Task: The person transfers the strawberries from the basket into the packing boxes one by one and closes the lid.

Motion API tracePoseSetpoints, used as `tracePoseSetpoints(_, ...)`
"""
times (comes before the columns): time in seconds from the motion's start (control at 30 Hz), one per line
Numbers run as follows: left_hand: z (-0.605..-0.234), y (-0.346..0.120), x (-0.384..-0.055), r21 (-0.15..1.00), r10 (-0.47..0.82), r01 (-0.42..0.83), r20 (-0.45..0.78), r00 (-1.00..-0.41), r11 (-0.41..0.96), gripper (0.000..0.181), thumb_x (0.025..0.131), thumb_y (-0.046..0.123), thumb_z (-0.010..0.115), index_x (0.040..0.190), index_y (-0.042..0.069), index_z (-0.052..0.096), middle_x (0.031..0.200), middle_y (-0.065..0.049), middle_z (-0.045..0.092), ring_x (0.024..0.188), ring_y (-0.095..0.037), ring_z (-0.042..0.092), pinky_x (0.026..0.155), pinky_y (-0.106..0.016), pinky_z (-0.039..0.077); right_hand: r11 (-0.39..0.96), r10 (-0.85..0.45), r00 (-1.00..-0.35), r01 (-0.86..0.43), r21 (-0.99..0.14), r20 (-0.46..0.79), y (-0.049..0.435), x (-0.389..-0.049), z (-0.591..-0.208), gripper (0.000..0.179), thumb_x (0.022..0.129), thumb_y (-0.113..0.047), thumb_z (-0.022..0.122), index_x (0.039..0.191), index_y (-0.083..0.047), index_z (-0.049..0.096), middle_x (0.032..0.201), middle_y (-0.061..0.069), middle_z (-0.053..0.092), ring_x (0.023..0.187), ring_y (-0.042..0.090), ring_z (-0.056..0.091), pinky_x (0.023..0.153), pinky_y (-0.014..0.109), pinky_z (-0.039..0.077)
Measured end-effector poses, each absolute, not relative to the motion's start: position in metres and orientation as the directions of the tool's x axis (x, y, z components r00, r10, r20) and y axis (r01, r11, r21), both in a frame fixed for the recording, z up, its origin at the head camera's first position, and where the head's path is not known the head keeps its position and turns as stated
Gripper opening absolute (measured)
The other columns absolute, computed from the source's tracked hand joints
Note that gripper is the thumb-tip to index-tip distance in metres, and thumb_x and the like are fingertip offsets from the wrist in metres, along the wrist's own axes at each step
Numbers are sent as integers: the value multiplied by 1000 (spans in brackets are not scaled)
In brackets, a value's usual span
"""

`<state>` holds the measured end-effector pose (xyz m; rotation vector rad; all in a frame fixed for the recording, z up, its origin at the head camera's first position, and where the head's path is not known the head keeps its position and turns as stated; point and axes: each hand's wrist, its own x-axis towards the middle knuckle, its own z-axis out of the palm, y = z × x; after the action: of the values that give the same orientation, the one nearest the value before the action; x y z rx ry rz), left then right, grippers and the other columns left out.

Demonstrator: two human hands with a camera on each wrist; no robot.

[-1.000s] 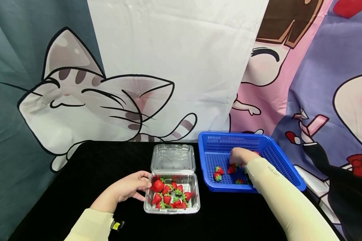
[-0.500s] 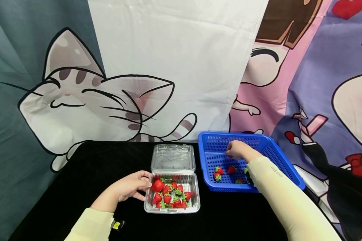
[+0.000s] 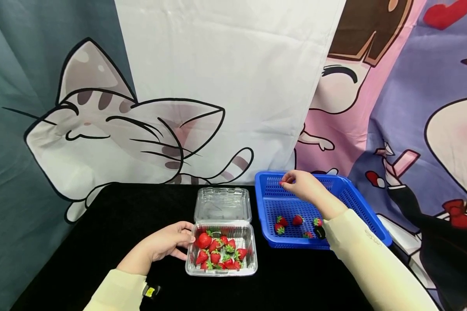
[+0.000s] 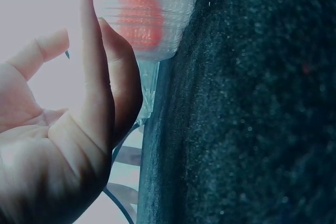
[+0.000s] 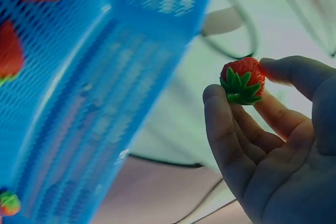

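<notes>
A strawberry (image 5: 244,80) with green leaves is pinched between the thumb and fingertips of my right hand (image 3: 305,188). That hand is raised over the back of the blue plastic basket (image 3: 259,207), where several strawberries (image 3: 297,220) lie on the floor. To the left, a clear plastic clamshell box (image 3: 222,273) stands with its lid (image 3: 222,205) folded back, and several strawberries (image 3: 215,257) lie inside. My left hand (image 3: 170,240) holds the box by its left side, thumb at the rim. In the left wrist view, my left hand's fingers (image 4: 94,77) reach up beside the box wall.
Black cloth (image 3: 140,207) covers the table under the box and basket. Behind it hangs a printed curtain (image 3: 225,86) with a cartoon cat, close to the back rim of the basket. A dark object (image 3: 319,232) sits by the right sleeve.
My right hand has risen from the basket floor and moved up and slightly left, bringing a strawberry with it. My left hand and the box have stayed in place.
</notes>
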<state>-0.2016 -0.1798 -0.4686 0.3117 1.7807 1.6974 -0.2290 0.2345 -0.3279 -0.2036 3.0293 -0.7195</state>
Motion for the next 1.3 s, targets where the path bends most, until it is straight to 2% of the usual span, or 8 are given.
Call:
tracePoseSetpoints(0.23,-466,-179,-201,959,582,-251,-280,-764,132,46,91,12,60,129,-5,40,109,-13,64,92,-23,66,71,-45,59,852,-174,-976,-217,-476,133,197,-188,-318,12,94,-27,66,103,-20,71,94,-3,67,77,16,58,70,36,48)
tracePoseSetpoints(0.43,-466,-179,-201,959,575,-250,-282,-768,136,46,92,13,60,129,-5,40,110,-13,63,92,-23,66,69,-43,59,806,-273,-934,-352,-476,229,161,-152,-328,8,91,-24,70,99,-25,71,93,-9,63,79,8,58,69,30,50)
tracePoseSetpoints(0.63,-468,-178,-203,957,574,-254,-287,-767,139,46,92,13,60,129,-5,40,108,-13,64,92,-23,66,69,-43,59,800,-432,-880,-475,-366,198,133,-126,-353,12,92,-26,69,103,-24,70,96,-13,63,84,4,58,73,29,52)
tracePoseSetpoints(0.8,-468,-177,-204,957,572,-255,-288,-768,138,46,92,13,60,130,-4,40,109,-13,64,93,-24,66,71,-45,59,795,-513,-844,-537,-284,160,118,-119,-375,13,92,-26,69,104,-22,70,98,-11,66,87,6,62,76,31,54)
tracePoseSetpoints(0.93,-468,-178,-204,956,569,-255,-290,-770,143,46,92,12,60,130,-4,40,111,-14,63,93,-24,66,71,-45,59,798,-533,-833,-552,-240,147,112,-121,-393,11,91,-26,69,102,-23,70,94,-11,66,81,5,62,71,30,54)
tracePoseSetpoints(1.03,-468,-178,-204,956,569,-257,-291,-769,141,46,92,12,60,130,-5,40,112,-14,62,93,-24,66,71,-45,59,799,-545,-826,-564,-209,145,108,-124,-403,9,90,-26,70,98,-23,69,89,-12,64,74,4,59,68,29,52)
tracePoseSetpoints(1.3,-467,-178,-203,954,568,-264,-297,-767,143,46,91,12,60,130,-5,40,109,-14,64,94,-25,66,72,-46,59,818,-538,-833,-553,-160,127,99,-132,-422,7,88,-29,72,90,-23,67,82,-15,62,75,3,59,69,31,43)
